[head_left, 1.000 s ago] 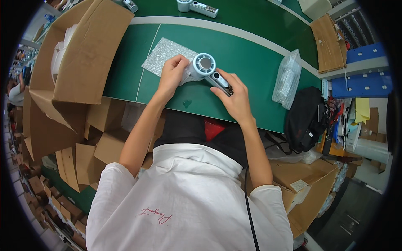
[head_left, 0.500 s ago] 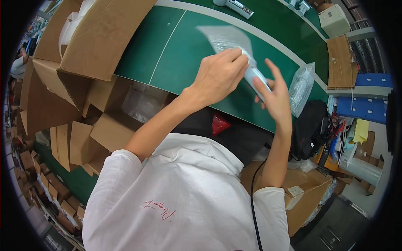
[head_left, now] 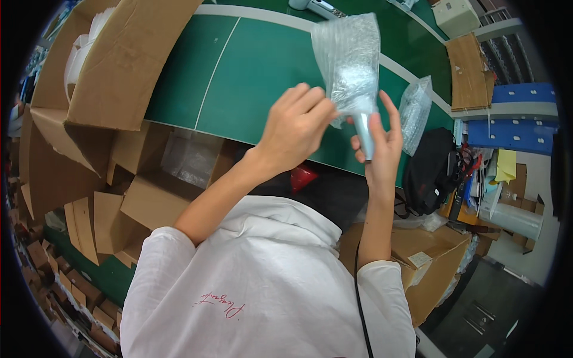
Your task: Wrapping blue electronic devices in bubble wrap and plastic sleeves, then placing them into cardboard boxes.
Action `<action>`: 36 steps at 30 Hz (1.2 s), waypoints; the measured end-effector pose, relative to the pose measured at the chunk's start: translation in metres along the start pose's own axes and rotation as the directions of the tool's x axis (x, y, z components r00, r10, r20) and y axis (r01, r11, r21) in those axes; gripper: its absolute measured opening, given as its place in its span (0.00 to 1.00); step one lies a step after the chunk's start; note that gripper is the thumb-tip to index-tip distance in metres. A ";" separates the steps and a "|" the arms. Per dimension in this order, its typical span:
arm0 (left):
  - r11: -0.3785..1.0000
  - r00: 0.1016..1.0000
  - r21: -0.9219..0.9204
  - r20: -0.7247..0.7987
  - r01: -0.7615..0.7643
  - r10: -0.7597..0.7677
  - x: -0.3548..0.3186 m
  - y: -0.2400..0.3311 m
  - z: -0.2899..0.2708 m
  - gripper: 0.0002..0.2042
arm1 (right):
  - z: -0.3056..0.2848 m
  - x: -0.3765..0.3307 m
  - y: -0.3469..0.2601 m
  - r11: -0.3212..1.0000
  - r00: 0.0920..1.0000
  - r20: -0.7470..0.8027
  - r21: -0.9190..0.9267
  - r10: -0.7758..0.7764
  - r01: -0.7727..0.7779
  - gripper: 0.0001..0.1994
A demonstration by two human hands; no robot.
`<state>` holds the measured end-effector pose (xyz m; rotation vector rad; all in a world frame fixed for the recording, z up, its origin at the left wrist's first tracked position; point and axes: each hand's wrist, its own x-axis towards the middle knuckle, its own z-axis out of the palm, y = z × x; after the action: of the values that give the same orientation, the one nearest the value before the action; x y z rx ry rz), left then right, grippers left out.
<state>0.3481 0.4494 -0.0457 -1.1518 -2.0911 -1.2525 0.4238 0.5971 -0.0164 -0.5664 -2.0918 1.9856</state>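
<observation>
A light-blue handled device (head_left: 363,132) sticks out of a clear bubble-wrap bag (head_left: 349,53), its upper part inside the bag. My right hand (head_left: 385,143) grips the handle, thumb on the near face and fingertips behind it, with the forefinger stretched upward beside the bag. At the bag's lower left edge, my left hand (head_left: 296,122) is closed, its fingertips pinching the film. Both hands are held above the near edge of the green table (head_left: 256,71).
Another bubble-wrapped item (head_left: 416,113) lies at the table's right, near a black bag (head_left: 427,173). At the far edge rests a similar light-blue device (head_left: 319,8). Open cardboard boxes (head_left: 128,65) crowd the left; another carton (head_left: 436,256) stands at my right. A black cable (head_left: 360,292) hangs over my shirt.
The wrapped device has swung from a leftward tilt to nearly upright, its bag now spread upward. My left hand has slid from the wrapped middle to the bag's lower left edge.
</observation>
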 end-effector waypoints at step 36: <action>0.894 0.896 -0.447 0.384 -0.032 0.224 0.048 0.014 0.046 0.04 | -0.090 0.046 0.032 0.564 0.945 0.327 0.781 -0.003 -0.269 0.24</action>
<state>0.3354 0.5134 -0.0267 -1.8847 -2.0255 -1.5570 0.4224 0.6989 -0.0462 -0.2346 -0.9553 2.9398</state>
